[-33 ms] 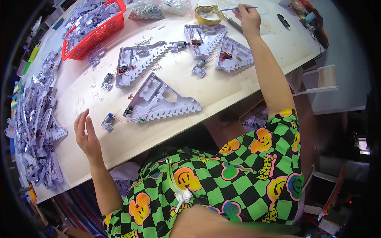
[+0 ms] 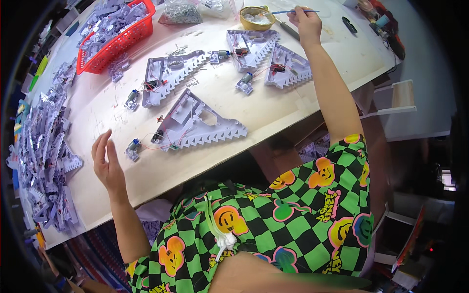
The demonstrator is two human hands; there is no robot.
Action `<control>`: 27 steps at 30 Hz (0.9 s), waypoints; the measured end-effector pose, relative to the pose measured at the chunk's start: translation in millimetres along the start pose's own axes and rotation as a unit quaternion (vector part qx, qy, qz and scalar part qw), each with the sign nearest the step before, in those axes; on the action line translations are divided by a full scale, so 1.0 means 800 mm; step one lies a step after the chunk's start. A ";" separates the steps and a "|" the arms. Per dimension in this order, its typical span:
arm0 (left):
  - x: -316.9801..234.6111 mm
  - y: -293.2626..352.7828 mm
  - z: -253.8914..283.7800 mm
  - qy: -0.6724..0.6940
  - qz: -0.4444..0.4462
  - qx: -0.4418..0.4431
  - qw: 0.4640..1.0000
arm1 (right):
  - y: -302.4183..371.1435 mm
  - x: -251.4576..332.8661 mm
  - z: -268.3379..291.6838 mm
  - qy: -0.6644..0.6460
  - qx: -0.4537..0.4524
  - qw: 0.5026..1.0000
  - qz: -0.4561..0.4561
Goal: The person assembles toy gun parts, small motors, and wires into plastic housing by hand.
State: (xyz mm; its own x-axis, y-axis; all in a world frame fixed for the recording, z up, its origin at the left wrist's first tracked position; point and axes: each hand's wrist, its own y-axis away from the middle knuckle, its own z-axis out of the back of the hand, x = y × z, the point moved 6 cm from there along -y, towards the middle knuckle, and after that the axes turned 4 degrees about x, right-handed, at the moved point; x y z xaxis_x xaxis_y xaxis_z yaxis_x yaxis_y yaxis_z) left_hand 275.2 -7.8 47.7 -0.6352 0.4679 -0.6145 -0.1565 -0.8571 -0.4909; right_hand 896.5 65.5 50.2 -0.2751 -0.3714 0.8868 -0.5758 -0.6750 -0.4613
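Well, red basket [image 2: 122,47]: grey parts [image 2: 115,20]; bowl [image 2: 256,27]: whitish stuff [image 2: 258,19]

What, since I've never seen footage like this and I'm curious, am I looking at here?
No machine: these are a person's two bare hands, seen by a wide camera worn on the head, looking down, so straight edges bend. The right hand holds a thin blue stick near a yellow bowl. The left hand, nothing visible in it, is between a pile of parts and a small motor. The table also bears four toothed plastic triangles and a heaped red basket.
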 end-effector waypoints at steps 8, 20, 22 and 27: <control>-0.155 -0.060 -0.107 0.033 -0.154 0.112 0.981 | 0.015 -0.002 0.023 0.006 -0.007 0.999 -0.054; -0.202 -0.094 -0.298 -0.081 -0.163 0.309 0.934 | 0.004 -0.047 0.050 -0.306 0.004 0.940 -0.151; -0.204 -0.097 -0.312 -0.100 -0.159 0.316 0.930 | 0.005 -0.048 0.048 -0.325 0.013 0.932 -0.160; -0.219 -0.098 -0.331 -0.116 -0.187 0.338 0.915 | 0.017 -0.041 0.053 -0.420 0.007 0.892 -0.170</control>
State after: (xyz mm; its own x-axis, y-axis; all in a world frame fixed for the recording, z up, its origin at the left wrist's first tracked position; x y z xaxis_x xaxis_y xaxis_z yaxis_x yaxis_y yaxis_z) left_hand 599.0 34.3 30.6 -0.5729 0.7647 -0.2950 -0.7780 -0.6206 -0.0978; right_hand 930.1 41.7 13.9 0.5902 -0.4861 0.6445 -0.5044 -0.8454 -0.1757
